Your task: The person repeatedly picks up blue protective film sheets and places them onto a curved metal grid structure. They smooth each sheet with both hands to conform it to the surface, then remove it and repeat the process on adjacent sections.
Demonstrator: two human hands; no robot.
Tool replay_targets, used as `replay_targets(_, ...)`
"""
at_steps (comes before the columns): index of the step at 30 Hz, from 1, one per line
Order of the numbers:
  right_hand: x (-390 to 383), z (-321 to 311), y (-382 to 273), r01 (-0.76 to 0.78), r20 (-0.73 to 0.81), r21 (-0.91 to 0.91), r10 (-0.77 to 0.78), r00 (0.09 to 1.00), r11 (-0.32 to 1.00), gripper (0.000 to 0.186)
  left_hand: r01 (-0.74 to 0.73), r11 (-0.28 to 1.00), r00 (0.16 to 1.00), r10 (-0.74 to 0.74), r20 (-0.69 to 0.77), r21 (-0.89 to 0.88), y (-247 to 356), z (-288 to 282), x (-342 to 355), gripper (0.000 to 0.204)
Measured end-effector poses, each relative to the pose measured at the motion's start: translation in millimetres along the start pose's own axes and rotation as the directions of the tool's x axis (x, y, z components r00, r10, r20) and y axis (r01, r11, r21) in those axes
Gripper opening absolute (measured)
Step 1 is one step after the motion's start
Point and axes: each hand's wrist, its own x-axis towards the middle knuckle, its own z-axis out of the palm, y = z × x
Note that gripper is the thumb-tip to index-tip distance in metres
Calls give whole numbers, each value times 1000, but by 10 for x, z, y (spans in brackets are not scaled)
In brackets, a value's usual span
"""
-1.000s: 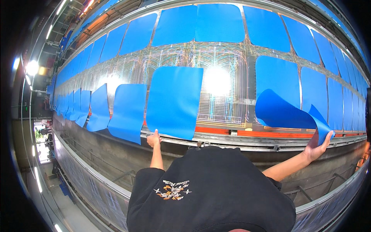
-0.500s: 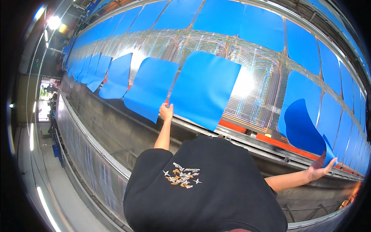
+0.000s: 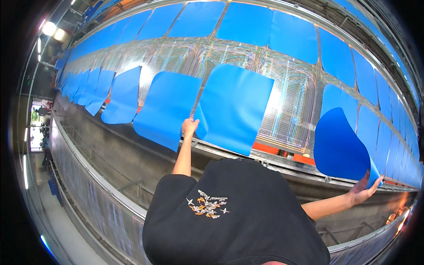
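My left hand (image 3: 190, 127) is closed on the left edge of a rounded-corner blue sheet (image 3: 240, 110), and that edge curls up a little beside my fingers. The rest of the sheet lies on the long table, overhanging its near edge. Directly left of my hand lies a neighbouring blue sheet (image 3: 168, 106), its near corner hanging past the edge. Off to the right, my right hand (image 3: 364, 190) grips the near edge of another blue sheet (image 3: 338, 143). This one is partly raised and bent over, its darker face showing; the palm is partly hidden behind it.
Rows of blue sheets (image 3: 247, 24) line the far side of the long table (image 3: 282, 119), whose bare surface is scratched and shiny. A metal rail (image 3: 304, 172) runs along its near edge. Behind me on the left stands a second long table (image 3: 99, 176), across a dark gap.
The sheet in my right hand has lifted and swung leftward, showing more of its darker face. At my left hand, the sheet's edge has started to curl up. The view has shifted slightly.
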Motion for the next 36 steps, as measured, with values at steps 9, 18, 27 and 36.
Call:
replay_targets(9,-254,486,-129,42,4,-10,-42,999,999,39,-573,381,599,799,-54,-726,2099,-1472,-1259,17)
replay_targets(18,-190,325,-109,88,55,71,-92,994,994,37,-469,616,878,400,-262,-633,666,-1948,244,49)
replay_targets(27,-389,387,-31,36,132,-30,-32,991,999,63,7,925,889,-179,-421,-380,-1741,-1431,838,59)
replay_targets(36,-328,886,-59,-22,486,-55,46,873,998,62,347,721,4,638,770,-599,2016,-260,-1589,130)
